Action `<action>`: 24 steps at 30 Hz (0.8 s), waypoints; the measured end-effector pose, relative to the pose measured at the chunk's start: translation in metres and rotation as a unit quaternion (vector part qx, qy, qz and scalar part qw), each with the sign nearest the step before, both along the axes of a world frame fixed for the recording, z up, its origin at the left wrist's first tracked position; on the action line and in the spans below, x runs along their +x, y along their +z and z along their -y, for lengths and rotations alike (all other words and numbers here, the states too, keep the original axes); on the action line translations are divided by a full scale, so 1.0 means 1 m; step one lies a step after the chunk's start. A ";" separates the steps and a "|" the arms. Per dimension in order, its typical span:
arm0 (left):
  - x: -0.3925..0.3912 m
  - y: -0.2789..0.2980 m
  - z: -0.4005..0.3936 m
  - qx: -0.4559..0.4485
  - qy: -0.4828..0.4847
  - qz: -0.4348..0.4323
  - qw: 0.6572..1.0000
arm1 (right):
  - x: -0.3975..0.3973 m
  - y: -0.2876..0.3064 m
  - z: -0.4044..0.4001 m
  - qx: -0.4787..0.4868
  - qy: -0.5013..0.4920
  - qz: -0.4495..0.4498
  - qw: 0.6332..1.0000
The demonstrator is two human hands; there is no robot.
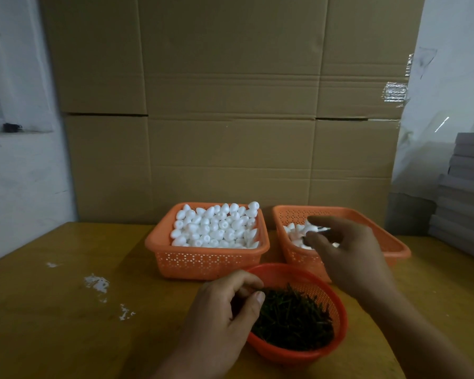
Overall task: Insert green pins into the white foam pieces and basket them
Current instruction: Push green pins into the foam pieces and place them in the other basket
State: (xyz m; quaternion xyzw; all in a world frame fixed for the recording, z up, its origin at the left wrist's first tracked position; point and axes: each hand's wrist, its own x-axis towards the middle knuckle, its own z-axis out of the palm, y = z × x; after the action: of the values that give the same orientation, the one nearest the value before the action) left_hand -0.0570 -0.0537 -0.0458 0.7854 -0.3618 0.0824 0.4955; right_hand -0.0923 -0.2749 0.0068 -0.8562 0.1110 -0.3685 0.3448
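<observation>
An orange basket [159, 242] at the back centre is heaped with white foam pieces [216, 225]. To its right, a second orange basket [394, 247] holds a few foam pieces [293, 233] in its left corner. My right hand [350, 255] hovers over that corner and pinches a blurred white foam piece [311, 228] between finger and thumb. Nearer to me, a round orange bowl [340, 324] is full of dark green pins [293, 321]. My left hand [219, 315] is at the bowl's left rim, fingers curled, with thumb and fingertips closing on pins.
The baskets stand on a yellow-brown wooden table [66, 324] with white foam crumbs [96, 283] at the left. Stacked cardboard boxes [230, 132] form a wall right behind the baskets. A pile of grey boards [465, 187] sits at the right edge.
</observation>
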 end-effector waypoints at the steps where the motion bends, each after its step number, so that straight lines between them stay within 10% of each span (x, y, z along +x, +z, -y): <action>1: 0.000 0.000 -0.001 -0.001 0.004 0.006 1.000 | -0.006 -0.004 -0.007 -0.006 0.016 -0.013 1.000; 16: 0.105 0.048 -0.014 0.012 0.149 -0.008 0.989 | -0.021 -0.038 -0.039 -0.176 0.100 -0.153 0.967; 24: 0.185 0.062 -0.007 0.315 0.144 -0.006 0.938 | -0.024 -0.037 -0.043 -0.174 0.108 -0.146 0.968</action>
State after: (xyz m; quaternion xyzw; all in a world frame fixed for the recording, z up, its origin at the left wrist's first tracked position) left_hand 0.1276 -0.0468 0.0162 0.9456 -0.2489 0.0299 0.2076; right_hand -0.1159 -0.2324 -0.0303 -0.9544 0.0010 -0.2134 0.2087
